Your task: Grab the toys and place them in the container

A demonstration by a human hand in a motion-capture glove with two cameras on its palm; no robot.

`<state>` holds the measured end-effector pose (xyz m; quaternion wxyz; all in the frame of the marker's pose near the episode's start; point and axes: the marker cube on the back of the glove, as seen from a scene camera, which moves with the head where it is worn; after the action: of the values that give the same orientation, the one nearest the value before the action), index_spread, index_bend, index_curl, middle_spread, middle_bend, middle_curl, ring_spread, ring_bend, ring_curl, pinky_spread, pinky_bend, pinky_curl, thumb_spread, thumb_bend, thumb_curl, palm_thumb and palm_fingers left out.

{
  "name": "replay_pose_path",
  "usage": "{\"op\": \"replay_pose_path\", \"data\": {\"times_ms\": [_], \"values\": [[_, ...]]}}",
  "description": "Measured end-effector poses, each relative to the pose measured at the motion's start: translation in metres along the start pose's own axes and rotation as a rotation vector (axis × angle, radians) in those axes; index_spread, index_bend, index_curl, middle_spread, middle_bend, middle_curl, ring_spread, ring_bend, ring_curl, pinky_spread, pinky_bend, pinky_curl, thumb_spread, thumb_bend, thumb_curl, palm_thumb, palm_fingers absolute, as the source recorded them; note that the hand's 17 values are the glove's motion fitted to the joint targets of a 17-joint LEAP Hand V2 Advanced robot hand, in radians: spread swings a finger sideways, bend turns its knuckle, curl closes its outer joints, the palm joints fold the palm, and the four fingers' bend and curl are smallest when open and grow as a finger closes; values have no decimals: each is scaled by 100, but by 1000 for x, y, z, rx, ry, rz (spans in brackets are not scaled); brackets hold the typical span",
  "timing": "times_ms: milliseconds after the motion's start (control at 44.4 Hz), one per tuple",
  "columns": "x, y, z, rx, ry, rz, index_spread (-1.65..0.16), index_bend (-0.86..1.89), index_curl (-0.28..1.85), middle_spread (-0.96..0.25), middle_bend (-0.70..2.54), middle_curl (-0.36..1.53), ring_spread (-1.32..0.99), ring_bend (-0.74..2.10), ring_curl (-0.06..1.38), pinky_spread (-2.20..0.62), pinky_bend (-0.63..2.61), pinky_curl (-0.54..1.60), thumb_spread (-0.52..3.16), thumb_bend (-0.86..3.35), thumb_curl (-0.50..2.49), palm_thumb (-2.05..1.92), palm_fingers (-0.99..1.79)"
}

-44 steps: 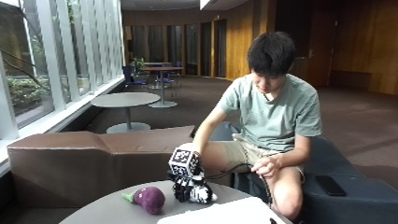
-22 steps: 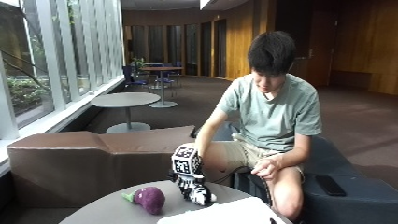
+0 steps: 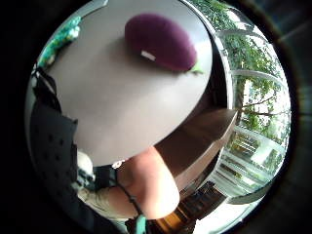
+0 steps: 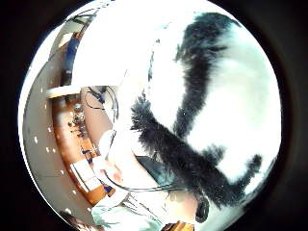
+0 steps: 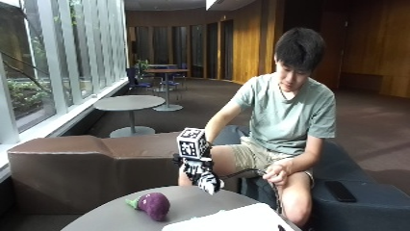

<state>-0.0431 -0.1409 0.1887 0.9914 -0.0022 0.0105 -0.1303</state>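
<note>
In the outside view my gloved right hand (image 5: 193, 164) grips a black-and-white striped plush toy (image 5: 207, 180) and holds it in the air above the round table (image 5: 102, 220). The same striped plush (image 4: 216, 106) fills the thumb side palm view, close to the palm. A purple eggplant plush (image 5: 154, 205) with a green stem lies on the table, off to the window side of the hand; the little finger side palm view shows it as the eggplant (image 3: 163, 41) too. A white container (image 5: 224, 221) sits at the table's near edge, below the hand.
A small green toy (image 3: 61, 39) lies near the table's rim. A brown bench (image 5: 83, 163) runs behind the table. The person sits on a dark seat (image 5: 359, 197), bare left hand (image 5: 278, 172) on a knee. A phone (image 5: 339, 191) lies beside them.
My hand has risen from the tabletop with the striped plush in its grip. The eggplant has stayed where it was.
</note>
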Motion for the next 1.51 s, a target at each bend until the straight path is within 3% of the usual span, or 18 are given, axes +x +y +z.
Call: {"op": "replay_pose_path", "data": {"times_ms": [68,203,360,450,563,901,1081,1283,1306,1351,1396,1508], "values": [[-8,3,-28,-61,32,47,-21,37,2,-30,109,75,-38,124,58,-38,109,47,66,16,80,76,107],[-19,9,-70,-11,76,19,-22,41,3,-30,109,78,-39,124,59,-39,109,49,58,15,85,75,106],[-52,-19,-135,217,116,-169,-22,44,2,-29,108,80,-39,124,61,-39,109,50,50,15,91,75,105],[-82,-33,-165,159,108,-53,-22,45,2,-29,108,82,-39,123,61,-39,109,51,47,14,93,75,105],[-115,-61,-187,156,92,-45,-22,46,1,-29,107,83,-39,124,62,-39,109,51,43,13,97,75,105],[-205,-161,-167,169,-18,16,-22,46,-1,-29,104,87,-39,123,63,-39,110,53,38,11,105,73,102],[-220,-194,-134,126,60,65,-22,38,-1,-31,98,87,-39,122,63,-40,114,54,39,7,107,71,95],[-219,-211,-108,-58,39,91,-21,33,4,-32,68,83,-37,113,62,-38,116,54,68,-2,101,57,58],[-218,-211,-107,-64,41,86,-19,29,5,-31,58,79,-36,101,59,-35,113,53,77,-3,98,53,21],[-216,-208,-107,-60,48,74,-17,31,11,-27,46,77,-31,94,61,-30,113,57,86,-4,93,47,-10],[-211,-202,-109,-47,52,59,-15,30,12,-22,37,72,-27,80,56,-24,113,53,94,-5,89,42,-21],[-192,-183,-121,-24,52,44,-13,24,13,-15,26,65,-20,64,45,-14,107,45,109,-4,78,33,-16]]}}
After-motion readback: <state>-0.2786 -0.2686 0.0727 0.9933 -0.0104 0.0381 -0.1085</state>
